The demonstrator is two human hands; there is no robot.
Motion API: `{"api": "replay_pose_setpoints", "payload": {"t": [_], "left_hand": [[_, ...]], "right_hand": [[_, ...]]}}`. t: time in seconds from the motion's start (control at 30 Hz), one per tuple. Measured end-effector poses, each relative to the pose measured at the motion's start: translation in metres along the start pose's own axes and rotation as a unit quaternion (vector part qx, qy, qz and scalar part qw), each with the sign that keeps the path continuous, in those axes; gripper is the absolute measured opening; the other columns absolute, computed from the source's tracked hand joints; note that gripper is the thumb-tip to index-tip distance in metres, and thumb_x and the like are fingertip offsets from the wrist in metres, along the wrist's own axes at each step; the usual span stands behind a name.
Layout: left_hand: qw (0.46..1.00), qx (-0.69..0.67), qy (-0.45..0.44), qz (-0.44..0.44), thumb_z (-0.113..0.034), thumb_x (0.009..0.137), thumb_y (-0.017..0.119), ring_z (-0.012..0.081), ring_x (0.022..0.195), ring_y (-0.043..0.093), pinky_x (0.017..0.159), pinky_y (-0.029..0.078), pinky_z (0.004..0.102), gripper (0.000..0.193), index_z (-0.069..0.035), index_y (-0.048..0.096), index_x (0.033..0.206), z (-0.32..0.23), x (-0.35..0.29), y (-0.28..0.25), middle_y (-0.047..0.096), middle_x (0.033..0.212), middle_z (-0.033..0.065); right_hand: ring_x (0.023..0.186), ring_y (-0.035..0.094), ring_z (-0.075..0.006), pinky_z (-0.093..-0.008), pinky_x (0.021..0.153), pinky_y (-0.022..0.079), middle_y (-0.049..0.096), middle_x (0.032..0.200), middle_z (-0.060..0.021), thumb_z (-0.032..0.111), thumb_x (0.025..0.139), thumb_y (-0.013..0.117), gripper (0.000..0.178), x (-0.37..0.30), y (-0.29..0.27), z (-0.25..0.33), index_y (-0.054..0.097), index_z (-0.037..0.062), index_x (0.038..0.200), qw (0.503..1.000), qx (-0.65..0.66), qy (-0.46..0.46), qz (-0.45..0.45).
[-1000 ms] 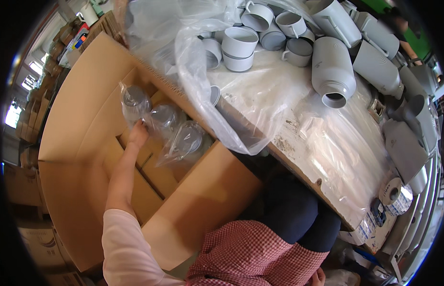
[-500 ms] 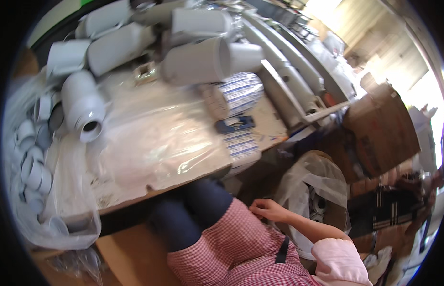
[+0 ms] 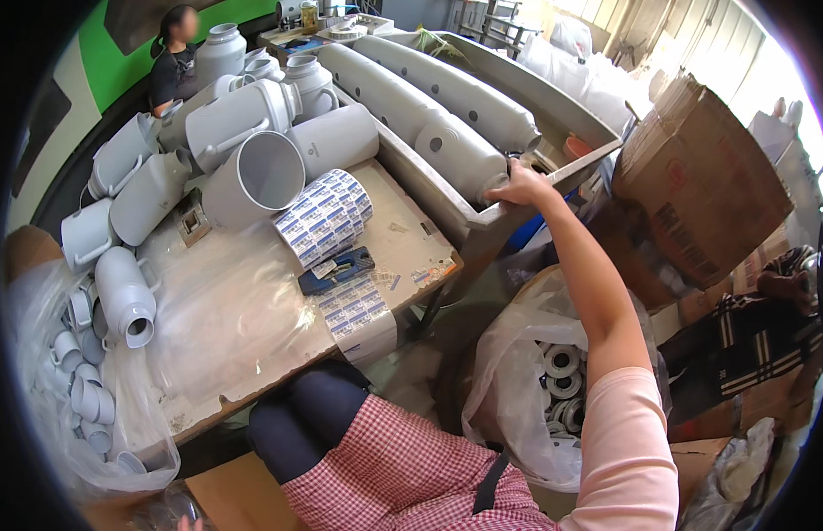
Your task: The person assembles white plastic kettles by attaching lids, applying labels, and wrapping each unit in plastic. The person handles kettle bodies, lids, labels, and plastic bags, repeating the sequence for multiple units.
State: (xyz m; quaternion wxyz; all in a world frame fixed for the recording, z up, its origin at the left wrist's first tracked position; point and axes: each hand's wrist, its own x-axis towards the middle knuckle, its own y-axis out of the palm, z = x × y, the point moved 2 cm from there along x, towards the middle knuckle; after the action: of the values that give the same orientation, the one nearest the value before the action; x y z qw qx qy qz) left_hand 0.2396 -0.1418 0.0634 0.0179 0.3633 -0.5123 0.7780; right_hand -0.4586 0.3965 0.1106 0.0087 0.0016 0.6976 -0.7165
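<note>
Two rows of grey cylinders [image 3: 385, 96] lay in a grey trough [image 3: 478, 218]; right hand [image 3: 524, 186] at its corner, fingers curled, grip unclear.

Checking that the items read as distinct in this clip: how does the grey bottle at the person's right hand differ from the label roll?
Colour: the bottle is grey with a round mark; the label roll is white with repeating blue print.
Place: the bottle lies in the tray; the label roll sits on the table.
Contact: the right hand touches the bottle's near end; neither hand touches the label roll.
Both are rounded.
</note>
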Motion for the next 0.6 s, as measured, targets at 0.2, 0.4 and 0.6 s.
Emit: {"api": "replay_pose_setpoints", "payload": {"t": [0.2, 0.4, 0.6], "left_hand": [[0.994, -0.080, 0.065, -0.044, -0.010, 0.103, 0.055, 0.0246, 0.117, 0.070, 0.121, 0.032, 0.0600, 0.026, -0.018, 0.079, 0.106, -0.075, 0.065, -0.020, 0.076, 0.120, 0.0035], [0.986, -0.147, 0.072, -0.020, -0.009, 0.100, 0.055, 0.0306, 0.119, 0.066, 0.118, 0.039, 0.0607, 0.022, -0.009, 0.076, 0.103, -0.101, 0.079, -0.014, 0.073, 0.124, 0.0100], [0.969, -0.236, 0.073, 0.007, 0.012, 0.085, 0.058, 0.0381, 0.133, 0.055, 0.123, 0.031, 0.0628, 0.026, -0.006, 0.071, 0.098, -0.134, 0.078, -0.010, 0.066, 0.133, 0.0139]], "right_hand": [[0.116, 0.071, -0.0344, -0.0415, 0.098, 0.055, 0.073, 0.123, -0.0240, 0.058, 0.065, 0.089, 0.096, -0.012, -0.032, -0.002, 0.062, -0.0007, 0.136, 0.968, 0.237, -0.013, -0.078], [0.105, 0.069, -0.0294, -0.0394, 0.089, 0.057, 0.067, 0.120, -0.0129, 0.032, 0.075, 0.088, 0.063, -0.119, -0.107, -0.013, 0.068, 0.0136, 0.132, 0.871, 0.245, -0.198, -0.377], [0.113, 0.065, -0.0306, -0.0401, 0.091, 0.058, 0.062, 0.129, -0.0093, 0.008, 0.077, 0.088, 0.057, -0.214, -0.103, -0.018, 0.069, 0.0183, 0.129, 0.850, 0.154, -0.269, -0.426]]}}
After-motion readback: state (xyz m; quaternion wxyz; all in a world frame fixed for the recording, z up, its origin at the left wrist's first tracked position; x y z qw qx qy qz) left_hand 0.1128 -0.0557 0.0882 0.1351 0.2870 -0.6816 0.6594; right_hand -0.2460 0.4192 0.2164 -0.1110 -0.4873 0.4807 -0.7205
